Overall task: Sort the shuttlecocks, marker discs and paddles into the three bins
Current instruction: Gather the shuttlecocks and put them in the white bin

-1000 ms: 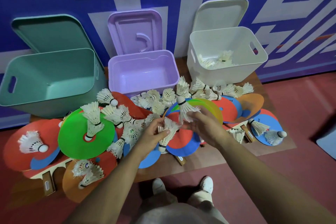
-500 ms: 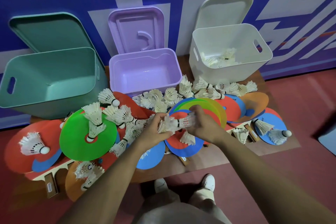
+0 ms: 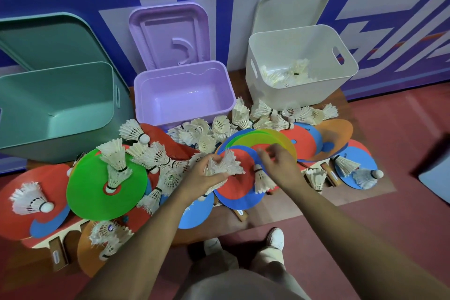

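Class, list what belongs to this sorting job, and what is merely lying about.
For the job: shuttlecocks, some gripped by the left hand; marker discs; paddles; teal bin; purple bin; white bin; right hand.
Lying about: teal lid, purple lid, white lid, leaning on the wall; white shoes.

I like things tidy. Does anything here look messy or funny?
Yes. Loose shuttlecocks lie jumbled over the discs and paddles. Funniest: one shuttlecock stands cork-down in the green disc's hole. The white bin holds only shuttlecocks.
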The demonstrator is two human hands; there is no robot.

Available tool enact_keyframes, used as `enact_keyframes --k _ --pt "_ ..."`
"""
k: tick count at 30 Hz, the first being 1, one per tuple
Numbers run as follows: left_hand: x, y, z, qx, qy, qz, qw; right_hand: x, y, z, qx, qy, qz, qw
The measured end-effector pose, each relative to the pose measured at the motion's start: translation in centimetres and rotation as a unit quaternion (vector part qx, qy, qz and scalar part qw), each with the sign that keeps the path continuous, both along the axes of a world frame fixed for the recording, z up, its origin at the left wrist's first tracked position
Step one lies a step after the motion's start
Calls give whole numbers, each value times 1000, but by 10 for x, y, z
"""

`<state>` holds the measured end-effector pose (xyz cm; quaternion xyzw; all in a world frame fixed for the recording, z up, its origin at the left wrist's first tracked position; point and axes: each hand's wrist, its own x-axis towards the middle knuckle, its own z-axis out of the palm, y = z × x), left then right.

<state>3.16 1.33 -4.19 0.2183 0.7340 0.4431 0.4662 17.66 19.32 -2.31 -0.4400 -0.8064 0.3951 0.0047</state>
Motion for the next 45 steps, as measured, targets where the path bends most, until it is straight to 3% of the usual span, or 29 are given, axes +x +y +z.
enact_keyframes --k 3,7,14,21,29,33,36,41,45 --pt "1 0 0 1 -11 3 1000 16 -13 -35 56 -178 95 978" --pt "2 3 -1 -6 -10 18 1000 19 -30 -65 53 -231 114 965" --pt "0 9 -4 -7 33 10 999 21 -21 -71 -68 -125 42 989" --pt "-3 18 7 3 53 27 998 29 -22 -81 -85 -140 92 982" --pt "1 35 12 -18 58 66 996 17 15 -54 -195 1 -10 981" --pt "0 64 19 -6 77 105 992 -3 78 -1 -288 170 -67 940" --pt "-1 100 32 4 111 122 986 -15 132 38 -347 260 -50 900" --pt "-7 176 61 18 178 83 980 -27 221 82 -174 242 102 949" --pt "-14 240 84 36 233 12 972 -34 274 87 -120 230 153 954"
